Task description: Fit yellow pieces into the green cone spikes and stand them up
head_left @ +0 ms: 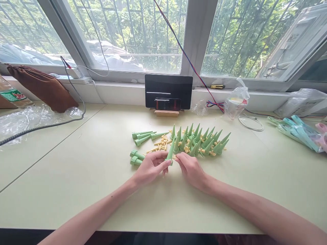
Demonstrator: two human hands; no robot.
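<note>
My left hand (152,166) is closed around a green plant-watering spike (170,151), which points up with a slight tilt. Close to the spike's lower side, my right hand (190,168) pinches a small yellow valve piece (174,157); whether it touches the spike I cannot tell. Beyond the hands lie loose yellow valve pieces (161,144) in a small heap. Several green spikes without visible yellow parts (143,139) lie on their sides at the left. A dense group of green spikes with yellow pieces (198,139) stands and leans to the right of the heap.
Behind the spikes, a black tablet (168,86) and a phone (168,104) lean on a cardboard stand (166,113). A bagged cup (235,103), a coiled white cable (250,123) and pastel plastic clips (301,131) are at the right. A brown pouch (43,88) and a black cable (51,125) lie left.
</note>
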